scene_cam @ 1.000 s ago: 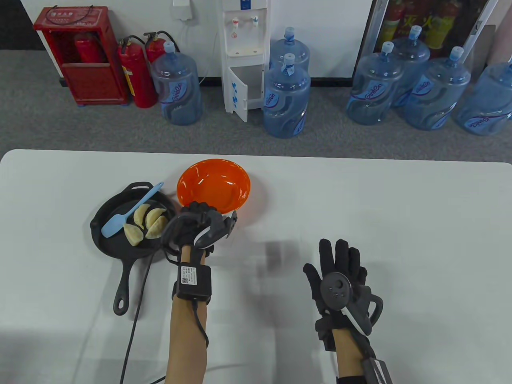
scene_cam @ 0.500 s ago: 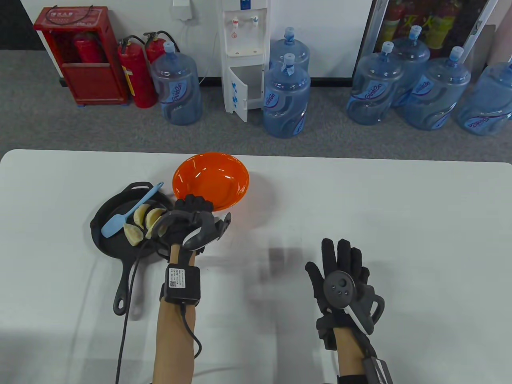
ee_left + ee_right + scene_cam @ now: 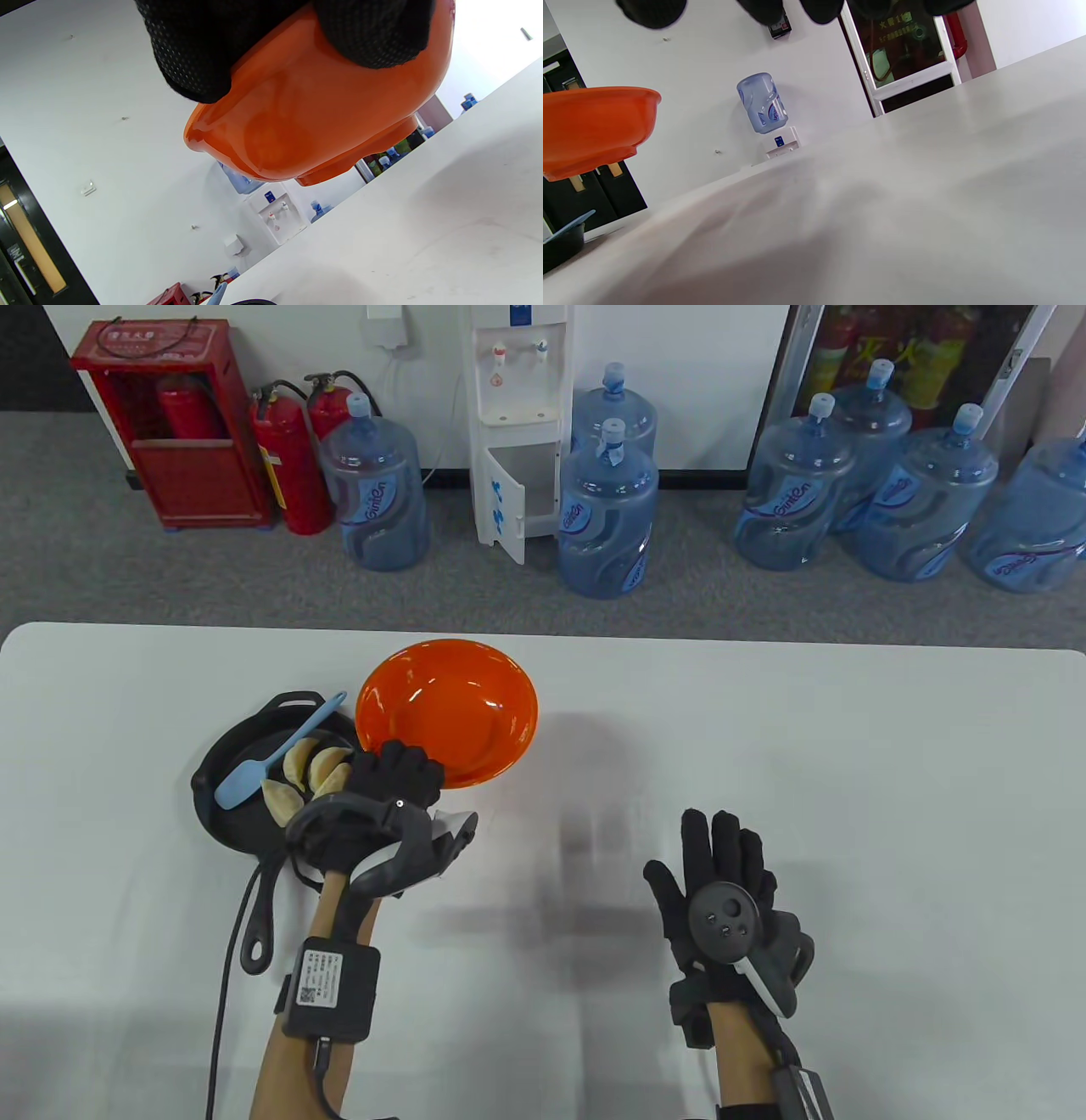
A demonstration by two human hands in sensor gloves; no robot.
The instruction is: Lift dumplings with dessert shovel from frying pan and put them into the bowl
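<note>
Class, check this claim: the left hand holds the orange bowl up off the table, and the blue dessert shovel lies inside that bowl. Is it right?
Not quite. The left hand does hold the orange bowl aloft, but the blue dessert shovel lies in the frying pan, as the table view shows.

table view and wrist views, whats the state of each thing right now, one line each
bowl: lifted off the table, tilted, nothing in it
left hand: grips the bowl's near rim
right hand: fingers straight, holds nothing
frying pan: on the table, holding the dumplings
dumplings: four, all in the pan
dessert shovel: untouched, blade in the pan, handle across the far rim
</note>
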